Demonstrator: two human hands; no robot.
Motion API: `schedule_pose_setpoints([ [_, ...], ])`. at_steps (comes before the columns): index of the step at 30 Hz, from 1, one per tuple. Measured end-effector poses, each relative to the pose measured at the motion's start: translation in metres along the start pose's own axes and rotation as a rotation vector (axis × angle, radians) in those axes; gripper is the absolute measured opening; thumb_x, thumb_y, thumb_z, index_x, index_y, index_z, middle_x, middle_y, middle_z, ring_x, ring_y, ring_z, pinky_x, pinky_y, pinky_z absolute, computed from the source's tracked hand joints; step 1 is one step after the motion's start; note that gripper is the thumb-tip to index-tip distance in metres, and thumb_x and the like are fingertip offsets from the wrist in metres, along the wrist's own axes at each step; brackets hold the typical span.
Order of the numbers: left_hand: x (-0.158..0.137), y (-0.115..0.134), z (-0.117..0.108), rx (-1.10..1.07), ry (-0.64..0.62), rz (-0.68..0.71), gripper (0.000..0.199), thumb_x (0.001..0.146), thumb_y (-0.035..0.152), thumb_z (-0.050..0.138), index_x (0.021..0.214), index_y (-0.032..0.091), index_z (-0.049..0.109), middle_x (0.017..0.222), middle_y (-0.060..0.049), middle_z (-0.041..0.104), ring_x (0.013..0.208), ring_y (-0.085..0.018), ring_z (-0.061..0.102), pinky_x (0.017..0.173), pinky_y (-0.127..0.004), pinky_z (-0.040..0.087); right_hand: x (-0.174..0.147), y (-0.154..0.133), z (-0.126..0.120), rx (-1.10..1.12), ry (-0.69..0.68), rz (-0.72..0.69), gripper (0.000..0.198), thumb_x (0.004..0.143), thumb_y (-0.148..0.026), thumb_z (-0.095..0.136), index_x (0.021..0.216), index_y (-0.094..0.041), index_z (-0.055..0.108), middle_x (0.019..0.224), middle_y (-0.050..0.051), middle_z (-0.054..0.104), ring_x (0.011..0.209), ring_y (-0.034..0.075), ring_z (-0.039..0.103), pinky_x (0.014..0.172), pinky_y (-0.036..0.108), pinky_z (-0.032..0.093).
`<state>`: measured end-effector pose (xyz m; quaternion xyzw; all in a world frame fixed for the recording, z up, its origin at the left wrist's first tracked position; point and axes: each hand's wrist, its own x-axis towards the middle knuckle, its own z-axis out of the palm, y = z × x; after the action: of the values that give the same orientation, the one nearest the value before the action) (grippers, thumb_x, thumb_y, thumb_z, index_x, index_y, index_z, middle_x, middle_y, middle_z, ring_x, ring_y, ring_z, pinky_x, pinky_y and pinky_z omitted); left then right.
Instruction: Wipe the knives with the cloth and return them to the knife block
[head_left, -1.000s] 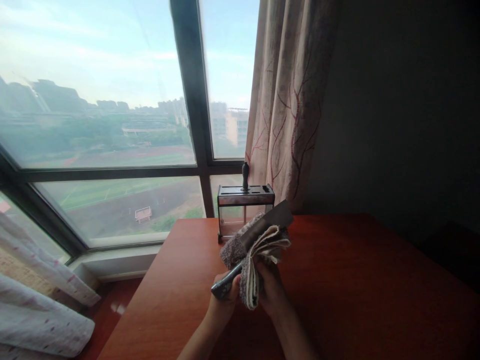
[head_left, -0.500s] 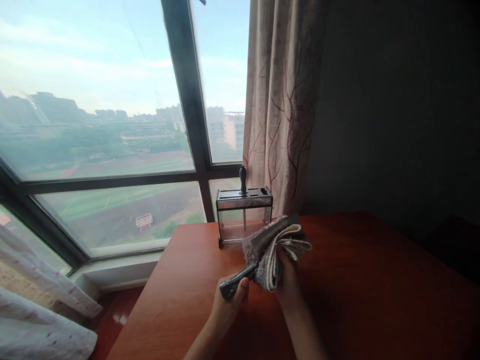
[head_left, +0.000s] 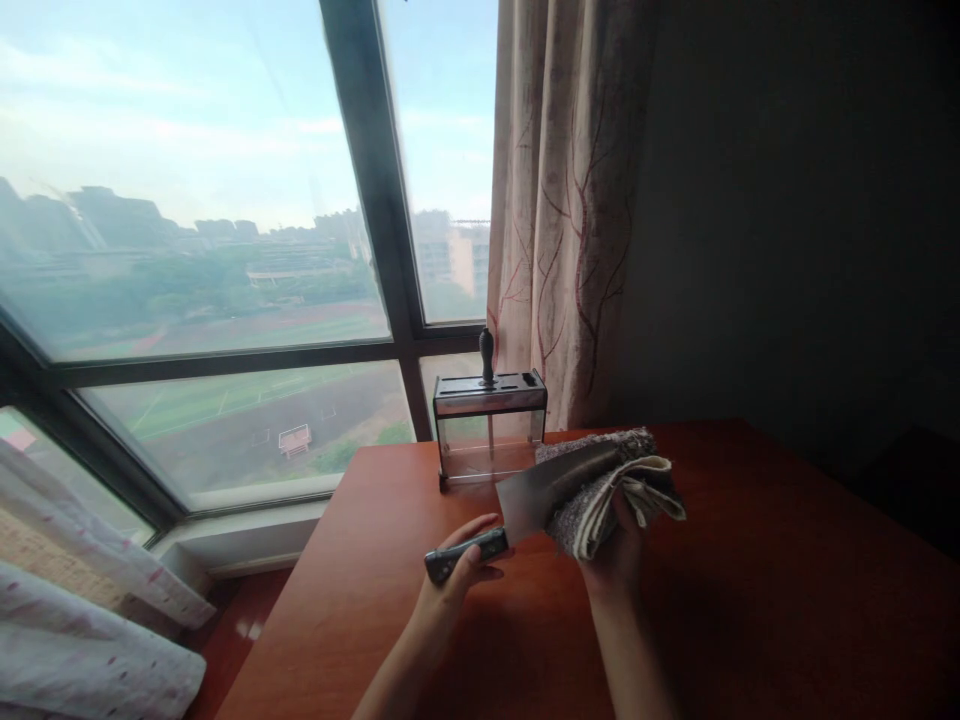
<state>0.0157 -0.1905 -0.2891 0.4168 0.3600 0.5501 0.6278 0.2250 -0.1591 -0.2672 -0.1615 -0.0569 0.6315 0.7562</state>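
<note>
My left hand [head_left: 461, 560] is closed around the dark riveted handle of a cleaver [head_left: 529, 500], thumb on top. The wide grey blade slants up and to the right. A thick folded cloth [head_left: 600, 510], grey and fuzzy outside with a pale lining, lies against the blade. My right hand [head_left: 619, 550] grips the cloth from below and the right, its fingers partly hidden in the folds. Behind the blade stands a knife block [head_left: 491, 400] with clear sides and a slotted top, and a dark-handled tool [head_left: 487, 355] stands upright in it.
The reddish-brown wooden table [head_left: 360, 560] reaches from under my arms to the window [head_left: 225, 300]. A patterned curtain [head_left: 562, 220] hangs behind the knife block, and a pale curtain [head_left: 90, 640] hangs at lower left. The table's left edge slopes toward me.
The cloth and my right hand have moved right and slightly up along the blade, exposing more bare blade near the handle. My left hand has shifted a little left and up.
</note>
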Motion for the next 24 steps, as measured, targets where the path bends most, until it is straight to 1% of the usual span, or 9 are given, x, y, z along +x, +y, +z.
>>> schedule_pose_setpoints([
  [2,0.0,0.001,-0.002,-0.125,0.037,-0.018,0.043,0.077,0.044,0.068,0.111,0.017,0.067,0.105,-0.015,0.072,0.094,-0.032,0.069,0.073,-0.036,0.052,-0.004,0.008,0.006,0.001,-0.022,0.044,0.028,0.069,-0.034,0.076,0.096,-0.03,0.07,0.093,-0.004,0.075,0.095,0.019,0.068,0.092,0.039,0.052],
  [5,0.001,0.003,-0.006,-0.278,0.049,-0.062,0.035,0.079,0.04,0.067,0.107,0.02,0.069,0.104,-0.011,0.073,0.096,-0.029,0.068,0.071,-0.031,0.051,-0.012,0.024,0.012,0.006,-0.027,0.103,0.029,0.068,-0.031,0.078,0.095,-0.028,0.07,0.093,-0.004,0.075,0.093,0.018,0.068,0.089,0.035,0.053],
  [8,0.003,0.005,-0.009,-0.34,0.042,-0.092,0.032,0.079,0.041,0.067,0.105,0.021,0.069,0.103,-0.01,0.073,0.095,-0.028,0.069,0.069,-0.029,0.051,-0.019,0.037,0.013,-0.045,-0.039,0.155,0.029,0.069,-0.029,0.077,0.097,-0.026,0.07,0.096,-0.002,0.075,0.09,0.018,0.068,0.084,0.034,0.055],
  [10,0.003,0.006,-0.008,-0.342,0.054,-0.084,0.033,0.08,0.044,0.066,0.103,0.021,0.069,0.104,-0.011,0.073,0.095,-0.027,0.069,0.07,-0.029,0.051,-0.02,0.041,0.012,-0.075,-0.041,0.168,0.032,0.069,-0.027,0.077,0.1,-0.026,0.069,0.097,-0.002,0.075,0.091,0.018,0.068,0.085,0.035,0.054],
  [12,0.003,0.006,-0.006,-0.323,0.075,-0.072,0.035,0.079,0.045,0.066,0.103,0.019,0.069,0.102,-0.011,0.074,0.094,-0.026,0.069,0.07,-0.029,0.051,-0.018,0.04,0.011,-0.09,-0.02,0.147,0.036,0.068,-0.024,0.078,0.102,-0.026,0.068,0.098,-0.003,0.074,0.092,0.018,0.068,0.086,0.034,0.054],
  [15,0.005,0.008,-0.006,-0.293,0.104,-0.082,0.034,0.077,0.042,0.068,0.1,0.018,0.07,0.095,-0.011,0.075,0.088,-0.025,0.071,0.067,-0.027,0.051,-0.013,0.032,0.01,-0.108,0.02,0.06,0.039,0.068,-0.022,0.077,0.105,-0.028,0.067,0.097,-0.004,0.074,0.091,0.016,0.067,0.086,0.032,0.053],
  [19,0.009,0.013,-0.015,-0.286,0.154,-0.08,0.032,0.074,0.042,0.069,0.094,0.016,0.071,0.088,-0.009,0.075,0.081,-0.022,0.071,0.065,-0.026,0.052,-0.011,0.017,0.008,-0.125,0.012,0.007,0.04,0.069,-0.022,0.076,0.107,-0.028,0.066,0.098,-0.004,0.074,0.09,0.016,0.068,0.084,0.032,0.054],
  [21,0.01,0.016,-0.02,-0.275,0.171,-0.071,0.032,0.074,0.042,0.069,0.092,0.015,0.072,0.086,-0.009,0.075,0.079,-0.02,0.071,0.065,-0.025,0.052,-0.011,0.011,0.007,-0.128,0.002,-0.007,0.039,0.07,-0.025,0.077,0.107,-0.029,0.066,0.097,-0.004,0.074,0.09,0.017,0.068,0.084,0.033,0.053],
  [24,0.009,0.021,-0.023,-0.263,0.19,-0.055,0.032,0.074,0.042,0.069,0.091,0.015,0.072,0.084,-0.008,0.075,0.077,-0.02,0.071,0.063,-0.025,0.052,-0.013,0.006,0.007,-0.101,-0.009,-0.037,0.034,0.074,-0.036,0.074,0.106,-0.029,0.067,0.097,-0.004,0.075,0.091,0.017,0.068,0.085,0.034,0.053],
])
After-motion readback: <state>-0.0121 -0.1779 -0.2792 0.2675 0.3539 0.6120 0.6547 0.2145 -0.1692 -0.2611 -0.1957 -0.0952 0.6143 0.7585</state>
